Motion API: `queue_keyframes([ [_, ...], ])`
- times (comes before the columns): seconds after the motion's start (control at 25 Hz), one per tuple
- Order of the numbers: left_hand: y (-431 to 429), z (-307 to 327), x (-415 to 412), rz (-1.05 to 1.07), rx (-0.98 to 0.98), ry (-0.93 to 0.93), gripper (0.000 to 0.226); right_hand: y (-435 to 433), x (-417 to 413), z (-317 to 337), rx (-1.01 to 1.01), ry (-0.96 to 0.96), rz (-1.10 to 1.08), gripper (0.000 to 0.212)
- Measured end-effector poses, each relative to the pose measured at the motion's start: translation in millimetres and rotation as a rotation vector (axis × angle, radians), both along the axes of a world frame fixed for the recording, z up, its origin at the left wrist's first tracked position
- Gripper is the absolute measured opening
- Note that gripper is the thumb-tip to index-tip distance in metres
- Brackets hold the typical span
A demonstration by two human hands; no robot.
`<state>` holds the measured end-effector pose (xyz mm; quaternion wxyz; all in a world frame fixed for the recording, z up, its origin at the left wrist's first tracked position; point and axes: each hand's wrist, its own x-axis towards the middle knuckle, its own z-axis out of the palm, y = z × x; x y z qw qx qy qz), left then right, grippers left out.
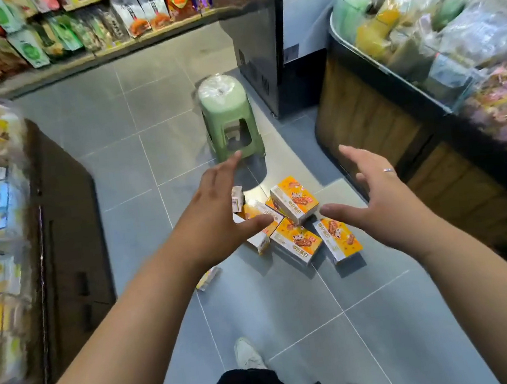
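"orange boxes (293,204) — any picked up?"
"none that i can see. all lie on the floor (290,307) near the stool (227,115), so the gathering looks barely begun."
"and the hands?"
"left grip (213,215) and right grip (382,199) both spread, empty — the heap sits between and below them."

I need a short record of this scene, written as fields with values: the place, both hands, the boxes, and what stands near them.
place: shop aisle, grey tiled floor
left hand: open, fingers spread, over the orange boxes, holding nothing
right hand: open, fingers spread, at the pile's other side, holding nothing; ring on one finger
orange boxes: loose pile on the floor, one tilted on top
nearby: green stool beyond the pile; small pack lying apart; white shoe below
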<state>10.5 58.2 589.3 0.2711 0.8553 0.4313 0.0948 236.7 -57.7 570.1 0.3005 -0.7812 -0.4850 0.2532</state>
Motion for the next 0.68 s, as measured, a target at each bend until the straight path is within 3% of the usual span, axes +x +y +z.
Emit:
queue_keyframes([
  [0.24, 106.0, -27.2, -21.6, -0.073, -0.013, 0.062, 0.1, 88.3, -35.2, -32.4, -0.027, 0.038, -0.078, 0.102],
  [0.4, 154.5, -54.7, -14.0, -0.035, -0.003, 0.101, 0.097, 139.7, -34.4, -63.8, 0.003, 0.086, -0.017, 0.106],
  [0.68, 219.1, -148.0, 8.6, 0.021, -0.065, 0.084, 0.094, 222.1, -21.5, -146.7, -0.065, 0.045, 0.023, 0.107],
])
